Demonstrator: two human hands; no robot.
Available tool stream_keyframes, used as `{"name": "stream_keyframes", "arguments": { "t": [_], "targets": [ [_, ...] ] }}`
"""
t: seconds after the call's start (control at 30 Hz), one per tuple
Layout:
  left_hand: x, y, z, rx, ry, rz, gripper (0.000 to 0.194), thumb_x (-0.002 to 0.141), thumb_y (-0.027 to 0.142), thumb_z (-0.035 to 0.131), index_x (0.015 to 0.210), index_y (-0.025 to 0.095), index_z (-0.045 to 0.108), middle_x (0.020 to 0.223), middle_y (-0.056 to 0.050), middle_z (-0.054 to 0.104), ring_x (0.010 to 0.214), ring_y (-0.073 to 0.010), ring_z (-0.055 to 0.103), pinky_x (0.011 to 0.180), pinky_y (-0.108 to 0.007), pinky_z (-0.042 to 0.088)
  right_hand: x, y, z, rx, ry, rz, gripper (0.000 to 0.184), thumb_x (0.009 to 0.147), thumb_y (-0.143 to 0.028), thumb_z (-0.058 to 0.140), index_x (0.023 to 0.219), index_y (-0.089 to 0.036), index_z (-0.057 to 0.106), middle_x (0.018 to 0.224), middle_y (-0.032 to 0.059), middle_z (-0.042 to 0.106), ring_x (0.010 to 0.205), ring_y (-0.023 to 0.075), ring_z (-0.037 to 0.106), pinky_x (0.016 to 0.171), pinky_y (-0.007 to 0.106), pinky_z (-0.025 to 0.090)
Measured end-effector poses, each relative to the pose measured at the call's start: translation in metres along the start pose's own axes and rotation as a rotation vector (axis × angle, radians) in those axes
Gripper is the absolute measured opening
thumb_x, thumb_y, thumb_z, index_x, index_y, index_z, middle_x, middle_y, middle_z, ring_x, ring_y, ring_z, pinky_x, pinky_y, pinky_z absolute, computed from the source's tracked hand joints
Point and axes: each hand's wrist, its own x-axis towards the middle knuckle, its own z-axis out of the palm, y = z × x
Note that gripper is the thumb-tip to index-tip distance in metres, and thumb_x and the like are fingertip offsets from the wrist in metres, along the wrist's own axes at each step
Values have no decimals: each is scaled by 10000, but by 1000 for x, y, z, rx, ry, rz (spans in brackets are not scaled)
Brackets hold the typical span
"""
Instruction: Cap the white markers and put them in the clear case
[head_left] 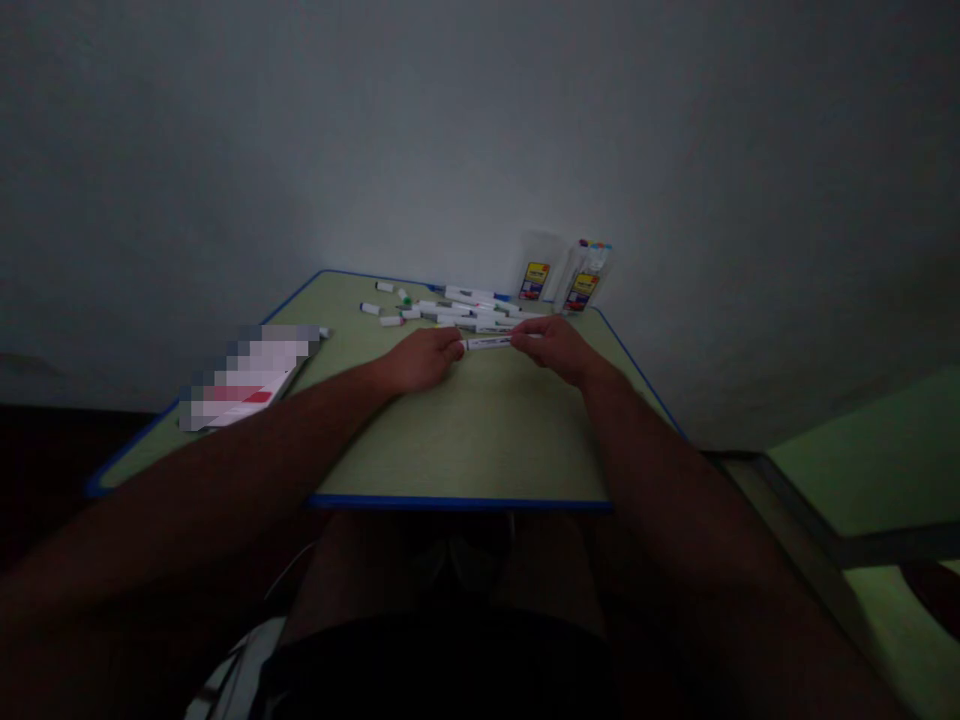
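Observation:
A white marker (489,343) lies crosswise between my two hands over the table. My left hand (426,358) is closed on its left end, thumb and fingers pressed together. The right end is pinched in the fingers of my right hand (555,346). Just beyond my hands, several white markers (472,312) lie in a loose pile, some with dark tips showing. Loose white caps (370,309) are scattered to the left of the pile, a few with coloured ends.
Two clear plastic cases with yellow labels stand at the back right; one case (534,280) is by the wall, the other case (583,285) holds coloured-tipped markers. A partly blurred white and red box (247,380) lies at the left. The table (465,450) has a blue edge.

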Motion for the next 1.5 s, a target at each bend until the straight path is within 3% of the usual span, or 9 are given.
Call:
{"name": "stream_keyframes", "arguments": {
  "t": [0.33,0.47,0.63,0.83,1.0,1.13,1.33,1.5],
  "targets": [
    [1,0,1,-57,53,-7,217,867,319,462,721,221,589,679,-44,571,706,-216,528,698,-348,402,1,-1,2,1,3,-12,185,766,-336,702,780,-154,734,564,-7,557,581,118,484,571,245,394],
    [1,-2,0,-72,23,-6,233,862,338,472,727,211,614,667,-34,574,697,-213,534,703,-343,408,0,2,1,-24,-19,-28,188,764,-331,686,789,-154,741,550,-19,539,571,117,476,576,248,379],
    [2,-3,-4,-150,37,2,237,855,339,502,787,198,680,765,-40,643,782,-214,572,769,-345,429,0,2,0,-46,-18,-42,216,770,-356,672,776,-150,736,547,-21,536,560,107,463,580,246,379],
    [3,-9,-1,-276,68,-51,205,836,351,545,845,188,670,712,-27,620,667,-177,538,636,-311,419,2,5,1,-18,17,-9,213,754,-358,701,788,-151,739,557,-13,564,567,111,488,571,240,400],
    [8,-18,2,-391,150,-134,176,754,274,612,906,200,660,693,-3,609,619,-154,511,578,-290,386,4,9,2,24,41,36,256,766,-383,709,836,-140,746,530,-28,541,484,86,429,497,226,354],
    [8,-19,0,-377,208,-134,194,770,294,615,924,191,675,677,7,595,630,-154,511,601,-294,394,5,9,2,171,28,66,283,754,-379,733,902,-137,739,528,-47,537,420,58,377,410,204,292],
    [7,-16,-4,-322,279,-148,224,785,298,618,959,182,699,684,-2,602,651,-159,514,621,-298,390,10,11,1,332,112,124,204,777,-345,739,808,-147,705,560,-19,617,368,51,385,341,198,286],
    [7,-18,-5,-392,317,-187,253,769,318,640,967,173,700,680,-4,598,638,-158,516,606,-295,399,11,8,0,304,211,178,300,871,-392,669,698,-147,671,527,-2,602,344,50,397,325,195,290]
  ]
}}
